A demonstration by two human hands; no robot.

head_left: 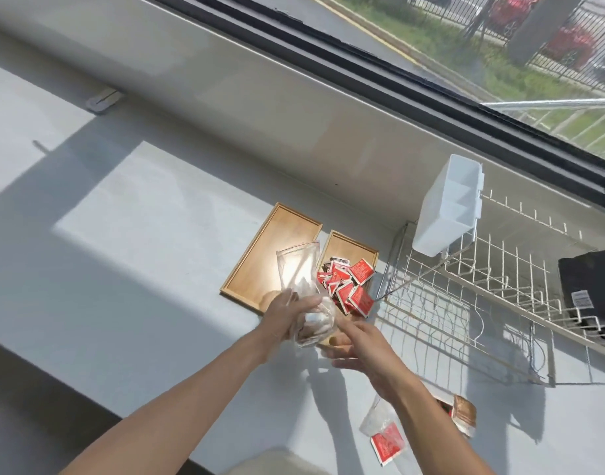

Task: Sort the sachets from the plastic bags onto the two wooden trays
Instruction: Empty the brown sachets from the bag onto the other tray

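- Trays first: the larger wooden tray point(260, 265) lies bare on the grey tabletop point(150, 255), and the smaller wooden tray point(354, 250) sits just beside it to the right.
- Held over the gap between them is a clear plastic bag point(299, 269), upright, its upper part limp and see-through. It looks feather-light and slippery, so a pinch on the bunched lower part is the surest hold.
- The left hand point(289, 315) is wrapped around that bunched lower part, where a few pale sachets point(313, 329) seem to sit.
- A heap of red sachets point(349, 286) fills the near half of the smaller tray. They look flat, light and a little stiff, best taken by an edge.
- The right hand point(359, 347) hovers open just beside the bag, fingers spread, gripping nothing.
- Further right, near the tabletop's front edge, lies a second plastic bag point(385, 433) with a red sachet inside, and a brown packet point(463, 414) just beyond it.
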